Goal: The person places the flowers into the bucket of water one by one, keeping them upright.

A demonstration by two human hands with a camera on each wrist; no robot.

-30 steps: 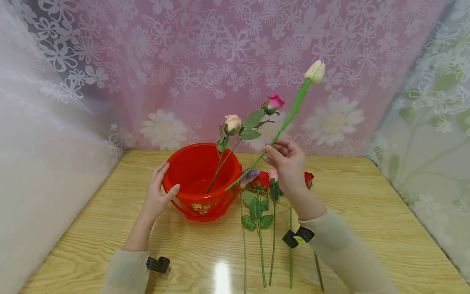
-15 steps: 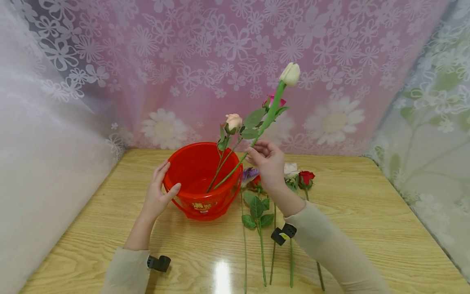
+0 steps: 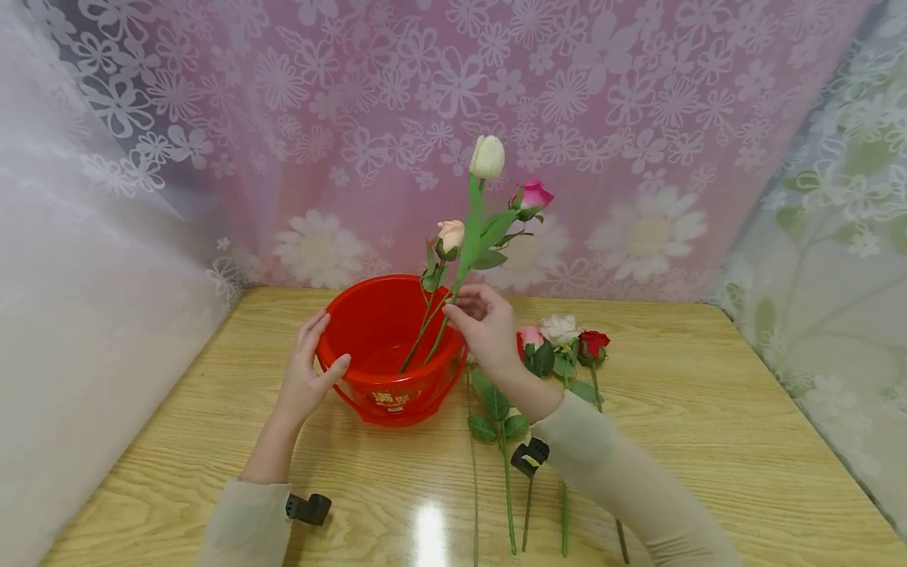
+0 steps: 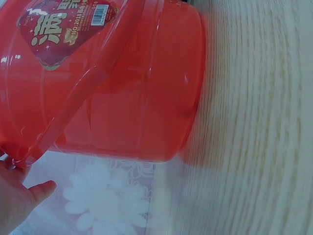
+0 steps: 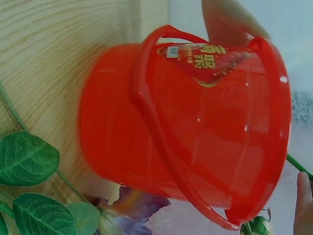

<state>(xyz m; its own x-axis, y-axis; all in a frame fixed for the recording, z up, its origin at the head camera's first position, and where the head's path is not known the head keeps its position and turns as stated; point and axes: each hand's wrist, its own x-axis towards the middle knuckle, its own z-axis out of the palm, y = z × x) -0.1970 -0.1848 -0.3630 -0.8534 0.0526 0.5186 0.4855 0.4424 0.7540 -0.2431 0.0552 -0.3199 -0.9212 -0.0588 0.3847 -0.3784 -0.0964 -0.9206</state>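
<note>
The right hand [image 3: 489, 327] pinches the green stem of a white flower [image 3: 487, 157] between the thumb and the fingers [image 3: 460, 316], just above the right rim of the red bucket [image 3: 386, 350]. The stem goes down into the bucket and the white bud stands high above it, nearly upright. In the bucket there are also a peach rose [image 3: 449, 235] and a pink rose [image 3: 534, 194], both leaning to the right.

The left hand [image 3: 306, 374] rests on the left side of the bucket; its fingers are straight and lie along the wall, and the thumb touches the rim. The bucket stands on the wooden tabletop [image 3: 708, 441], near its far edge and a little toward the left.

To the right of the bucket, more flowers [image 3: 560, 342] lie flat on the tabletop, with stems pointing to the near edge.
</note>
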